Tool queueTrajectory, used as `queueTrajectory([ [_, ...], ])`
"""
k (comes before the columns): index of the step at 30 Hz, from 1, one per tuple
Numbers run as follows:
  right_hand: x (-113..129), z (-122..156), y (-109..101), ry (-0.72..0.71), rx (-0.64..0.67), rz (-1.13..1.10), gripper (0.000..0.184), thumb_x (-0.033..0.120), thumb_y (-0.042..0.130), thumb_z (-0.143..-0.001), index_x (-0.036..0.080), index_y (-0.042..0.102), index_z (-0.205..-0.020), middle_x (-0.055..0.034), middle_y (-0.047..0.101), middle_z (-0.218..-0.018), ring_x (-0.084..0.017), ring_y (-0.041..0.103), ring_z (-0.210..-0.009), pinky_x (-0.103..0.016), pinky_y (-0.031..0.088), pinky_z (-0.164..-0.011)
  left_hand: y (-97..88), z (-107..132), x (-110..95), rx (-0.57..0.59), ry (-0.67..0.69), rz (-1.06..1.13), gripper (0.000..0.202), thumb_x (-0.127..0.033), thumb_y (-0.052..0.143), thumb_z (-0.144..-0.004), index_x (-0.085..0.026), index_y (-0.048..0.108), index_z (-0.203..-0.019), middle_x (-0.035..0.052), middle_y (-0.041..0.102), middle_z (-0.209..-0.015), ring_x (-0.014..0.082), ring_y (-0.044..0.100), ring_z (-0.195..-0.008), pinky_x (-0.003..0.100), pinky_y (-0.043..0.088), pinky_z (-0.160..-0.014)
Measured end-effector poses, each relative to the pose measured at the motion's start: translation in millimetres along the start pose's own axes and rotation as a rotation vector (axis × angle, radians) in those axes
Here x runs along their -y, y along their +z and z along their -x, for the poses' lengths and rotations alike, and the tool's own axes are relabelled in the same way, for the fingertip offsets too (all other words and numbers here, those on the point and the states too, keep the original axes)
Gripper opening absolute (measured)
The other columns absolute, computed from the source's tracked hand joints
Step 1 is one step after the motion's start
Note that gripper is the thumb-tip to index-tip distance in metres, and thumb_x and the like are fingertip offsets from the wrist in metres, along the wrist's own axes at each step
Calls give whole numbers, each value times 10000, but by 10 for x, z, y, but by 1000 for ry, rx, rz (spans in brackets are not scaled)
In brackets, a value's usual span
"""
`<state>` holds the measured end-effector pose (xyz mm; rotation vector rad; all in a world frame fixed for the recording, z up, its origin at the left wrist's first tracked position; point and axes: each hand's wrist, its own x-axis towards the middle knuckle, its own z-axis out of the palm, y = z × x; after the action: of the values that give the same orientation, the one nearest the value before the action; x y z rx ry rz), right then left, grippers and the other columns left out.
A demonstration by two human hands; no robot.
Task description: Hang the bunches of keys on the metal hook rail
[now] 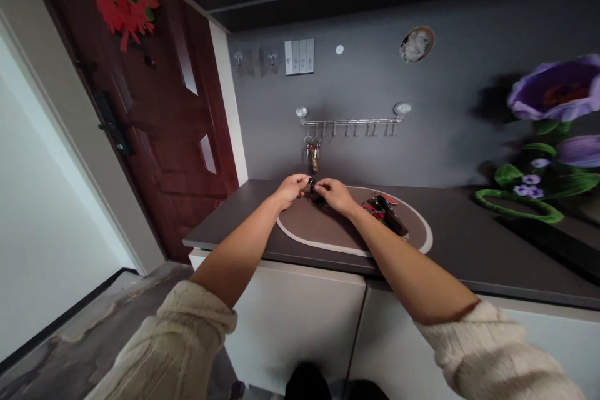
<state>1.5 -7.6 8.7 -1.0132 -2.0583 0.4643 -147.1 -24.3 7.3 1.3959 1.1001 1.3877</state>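
Note:
Both my hands meet above the left end of an oval brown mat with a pale rim, on a dark countertop. My left hand and my right hand are closed in pinches on one small dark object, which looks like a key fob; its details are too small to make out. On the mat's right part lies a pile of dark and red keys, just right of my right wrist.
A chrome hook rail on the grey wall holds one bunch of keys above my hands. A dark red door stands at the left. White cabinets sit under the countertop. Purple artificial flowers are at the right.

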Motion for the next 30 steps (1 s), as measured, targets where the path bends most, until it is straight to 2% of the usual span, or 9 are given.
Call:
queueTrajectory([
  [7,-67,-38,29,30,-60,-233,186,300,529,-672,141,613,-718,-28,619,-703,-111,516,-630,-229,384,-618,13,12,-19,3,7,43,131,-250,537,-729,-143,586,-786,-3,547,-637,57,471,-546,179,304,-508],
  [11,-19,-21,5,96,-85,-401,220,337,550,-637,133,597,-706,-14,586,-639,-94,479,-579,-222,376,-578,9,12,-13,-16,33,9,147,-257,531,-728,-149,591,-809,4,564,-673,61,479,-567,182,313,-519],
  [15,41,-3,-44,149,-112,-491,243,352,555,-630,130,585,-727,-14,576,-660,-86,463,-566,-220,373,-562,11,12,-2,-27,81,-63,182,-265,520,-729,-144,596,-842,15,582,-722,62,471,-580,187,324,-535],
  [22,43,-13,-84,135,-122,-448,235,364,511,-670,148,554,-750,1,554,-661,-88,458,-559,-222,380,-561,34,13,18,24,97,-96,272,-297,573,-683,-133,599,-898,25,595,-771,62,465,-602,197,329,-564],
  [27,10,-29,-93,30,-152,-366,213,348,481,-692,145,537,-728,-5,554,-694,-101,481,-638,-234,390,-638,65,23,9,18,91,-93,322,-315,608,-649,-117,603,-902,20,591,-734,57,446,-572,201,321,-557],
  [30,-11,-32,-107,23,-163,-330,210,349,459,-707,152,526,-731,-3,544,-694,-103,477,-633,-229,393,-620,83,33,-4,13,107,-116,322,-324,595,-660,-113,603,-903,22,594,-727,59,446,-561,202,327,-552],
])
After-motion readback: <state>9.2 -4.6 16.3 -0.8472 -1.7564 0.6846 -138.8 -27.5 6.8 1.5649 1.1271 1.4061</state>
